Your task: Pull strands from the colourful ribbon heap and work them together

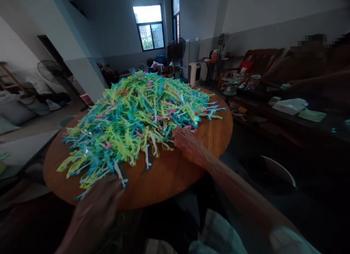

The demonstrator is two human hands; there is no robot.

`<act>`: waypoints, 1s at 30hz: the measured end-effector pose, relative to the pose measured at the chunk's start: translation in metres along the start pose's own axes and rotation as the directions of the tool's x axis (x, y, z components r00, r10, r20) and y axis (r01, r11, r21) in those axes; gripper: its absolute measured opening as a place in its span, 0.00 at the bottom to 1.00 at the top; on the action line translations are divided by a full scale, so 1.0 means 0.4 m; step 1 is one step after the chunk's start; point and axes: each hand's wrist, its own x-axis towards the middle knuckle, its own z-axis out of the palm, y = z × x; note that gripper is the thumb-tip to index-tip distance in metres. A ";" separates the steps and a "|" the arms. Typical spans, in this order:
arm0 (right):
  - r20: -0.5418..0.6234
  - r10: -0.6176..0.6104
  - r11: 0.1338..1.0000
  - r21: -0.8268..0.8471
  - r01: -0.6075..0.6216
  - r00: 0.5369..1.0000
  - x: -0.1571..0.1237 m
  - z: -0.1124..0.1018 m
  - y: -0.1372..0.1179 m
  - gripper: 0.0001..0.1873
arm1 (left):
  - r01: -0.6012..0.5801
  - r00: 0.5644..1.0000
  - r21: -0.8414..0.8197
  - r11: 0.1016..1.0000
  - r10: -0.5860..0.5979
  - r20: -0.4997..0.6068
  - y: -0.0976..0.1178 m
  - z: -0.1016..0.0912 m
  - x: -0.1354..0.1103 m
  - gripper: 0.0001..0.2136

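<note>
Nearest me, the left hand [105,195] is blurred at the edge of the round wooden table [169,177]; I cannot tell whether it grasps the white strip [119,171] beside it. Farther in, my right hand [185,140] meets the coloured strip pile [131,115] mid-table, fingertips hidden, grip unreadable.

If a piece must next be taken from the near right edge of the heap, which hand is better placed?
The right hand, probably: it is at that edge of the heap. The left hand is farther away, at the near left edge.
</note>
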 end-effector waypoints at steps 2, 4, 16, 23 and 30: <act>0.001 0.008 1.000 -0.002 -0.008 1.000 -0.023 -0.023 -0.016 0.10 | -0.009 0.999 -0.031 0.999 0.010 0.037 0.031 0.051 0.071 0.12; -0.010 0.031 0.999 -0.007 -0.031 0.999 -0.064 -0.040 -0.030 0.11 | -0.047 0.990 0.007 0.999 0.046 0.133 0.053 0.119 0.174 0.12; 0.077 0.166 0.985 0.034 -0.169 0.983 -0.267 -0.038 -0.081 0.15 | -0.400 0.895 0.199 0.895 0.334 0.296 0.056 0.278 0.377 0.09; 0.059 -0.013 1.000 0.024 0.012 0.998 -0.245 -0.012 -0.076 0.10 | -0.411 0.907 0.072 0.909 0.400 0.131 0.068 0.276 0.346 0.08; -0.143 0.141 0.822 0.569 -0.035 0.980 -0.260 0.002 -0.049 0.11 | -0.349 0.936 -0.141 0.927 0.353 0.005 0.088 0.266 0.311 0.10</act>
